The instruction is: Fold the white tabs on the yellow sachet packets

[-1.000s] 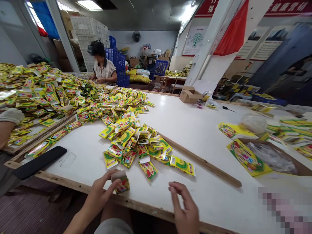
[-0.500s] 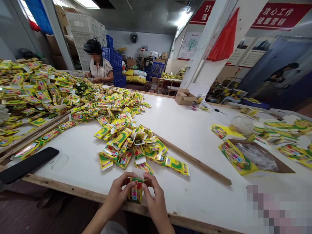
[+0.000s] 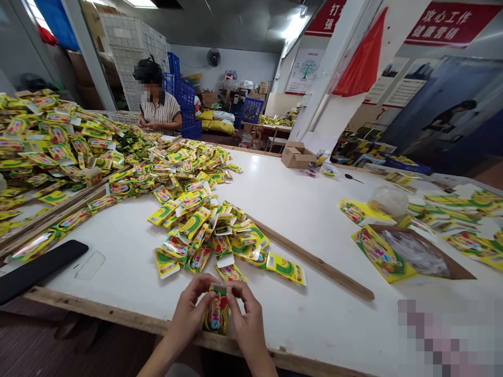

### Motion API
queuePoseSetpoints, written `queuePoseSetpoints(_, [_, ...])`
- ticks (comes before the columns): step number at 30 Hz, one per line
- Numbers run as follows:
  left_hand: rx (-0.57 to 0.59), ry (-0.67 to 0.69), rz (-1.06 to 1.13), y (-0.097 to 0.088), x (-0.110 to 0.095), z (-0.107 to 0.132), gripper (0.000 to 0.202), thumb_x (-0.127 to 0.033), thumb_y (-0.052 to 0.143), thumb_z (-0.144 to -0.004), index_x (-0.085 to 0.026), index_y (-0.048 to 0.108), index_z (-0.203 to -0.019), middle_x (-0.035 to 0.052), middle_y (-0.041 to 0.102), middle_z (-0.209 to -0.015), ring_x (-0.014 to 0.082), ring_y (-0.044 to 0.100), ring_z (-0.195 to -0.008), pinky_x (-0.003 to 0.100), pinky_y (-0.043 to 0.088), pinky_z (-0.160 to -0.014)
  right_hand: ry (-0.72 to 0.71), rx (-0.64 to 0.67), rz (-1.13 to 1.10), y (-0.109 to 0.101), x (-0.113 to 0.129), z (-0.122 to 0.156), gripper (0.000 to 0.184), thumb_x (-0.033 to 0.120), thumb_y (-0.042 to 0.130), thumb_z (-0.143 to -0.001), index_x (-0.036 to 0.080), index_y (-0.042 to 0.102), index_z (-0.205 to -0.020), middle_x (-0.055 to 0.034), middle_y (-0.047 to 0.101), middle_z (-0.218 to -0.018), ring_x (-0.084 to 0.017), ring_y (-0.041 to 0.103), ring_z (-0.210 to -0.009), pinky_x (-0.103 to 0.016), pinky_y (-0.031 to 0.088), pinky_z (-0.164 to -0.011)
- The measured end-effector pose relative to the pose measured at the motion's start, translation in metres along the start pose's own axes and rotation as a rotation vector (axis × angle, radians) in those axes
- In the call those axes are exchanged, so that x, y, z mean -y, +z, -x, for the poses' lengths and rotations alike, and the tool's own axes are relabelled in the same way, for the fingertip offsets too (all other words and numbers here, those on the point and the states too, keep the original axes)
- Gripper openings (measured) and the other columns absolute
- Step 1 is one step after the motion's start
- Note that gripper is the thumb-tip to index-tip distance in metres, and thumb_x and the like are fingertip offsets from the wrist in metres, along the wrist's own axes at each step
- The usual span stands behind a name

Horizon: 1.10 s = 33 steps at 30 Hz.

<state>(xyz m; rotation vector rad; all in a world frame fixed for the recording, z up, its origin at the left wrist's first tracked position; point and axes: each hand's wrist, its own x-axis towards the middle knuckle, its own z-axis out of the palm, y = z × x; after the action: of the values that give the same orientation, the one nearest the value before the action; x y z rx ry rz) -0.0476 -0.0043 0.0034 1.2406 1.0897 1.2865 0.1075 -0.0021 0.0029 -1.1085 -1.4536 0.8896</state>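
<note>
Between my two hands, at the table's front edge, stands a small green and yellow printed carton [image 3: 216, 314]. My left hand [image 3: 193, 309] pinches its upper left side, thumb on the printed face and fingers behind the top. On the other side my right hand [image 3: 245, 311] grips the upper right corner in the same way. The carton's top flap is folded over between my fingertips; what lies behind it is hidden. Just beyond my hands is a loose heap of similar small cartons [image 3: 198, 225], several with white flaps sticking out.
A wooden strip [image 3: 314, 256] lies across the white table [image 3: 283, 199]. To the right is a larger open display box [image 3: 387, 256] holding clear plastic. A black phone-like slab [image 3: 43, 267] rests at left. A large carton pile [image 3: 51, 136] rises behind it, and a co-worker [image 3: 159, 107] sits beyond.
The raised white flap on top of the carton has been folded down by my fingers. My hands stay in nearly the same place; the view has shifted slightly.
</note>
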Motion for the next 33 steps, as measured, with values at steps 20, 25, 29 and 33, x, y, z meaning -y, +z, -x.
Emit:
queuePoseSetpoints(20, [-0.021, 0.000, -0.165, 0.008, -0.006, -0.003, 0.017, -0.033, 0.059, -0.088, -0.020, 0.064, -0.097, 0.0044, 0.069, -0.094, 0.0203, 0.063, -0.091, 0.028, 0.049, -0.081, 0.127, 0.010, 0.056, 0.005, 0.012, -0.007, 0.014, 0.032, 0.056, -0.088, 0.020, 0.063, -0.086, -0.0008, 0.065, -0.076, -0.016, 0.058, -0.069, -0.023, 0.046, -0.066])
queuePoseSetpoints(25, [-0.002, 0.060, -0.278, 0.002, -0.004, 0.001, 0.019, -0.031, 0.061, -0.087, -0.021, 0.064, -0.103, 0.0037, 0.069, -0.096, 0.0184, 0.061, -0.086, 0.027, 0.048, -0.079, 0.117, 0.030, 0.068, 0.004, 0.016, -0.010, 0.018, 0.034, 0.053, -0.091, 0.020, 0.063, -0.086, -0.0006, 0.064, -0.075, -0.016, 0.058, -0.069, -0.023, 0.045, -0.066])
queuePoseSetpoints(29, [-0.006, 0.054, -0.273, 0.003, -0.006, 0.001, 0.018, -0.032, 0.057, -0.089, -0.021, 0.065, -0.100, 0.0039, 0.069, -0.094, 0.0185, 0.061, -0.085, 0.027, 0.049, -0.078, 0.098, 0.022, 0.080, 0.005, 0.015, -0.008, 0.017, 0.032, 0.053, -0.091, 0.020, 0.063, -0.085, -0.0011, 0.065, -0.078, -0.016, 0.060, -0.071, -0.023, 0.046, -0.067])
queuePoseSetpoints(33, [-0.019, 0.012, -0.225, 0.005, -0.009, -0.004, 0.019, -0.035, 0.056, -0.089, -0.019, 0.066, -0.092, 0.0050, 0.069, -0.088, 0.0209, 0.064, -0.087, 0.029, 0.049, -0.079, 0.066, 0.004, 0.090, 0.004, 0.014, -0.005, 0.014, 0.030, 0.055, -0.090, 0.020, 0.064, -0.085, -0.0011, 0.066, -0.077, -0.016, 0.060, -0.070, -0.023, 0.047, -0.067])
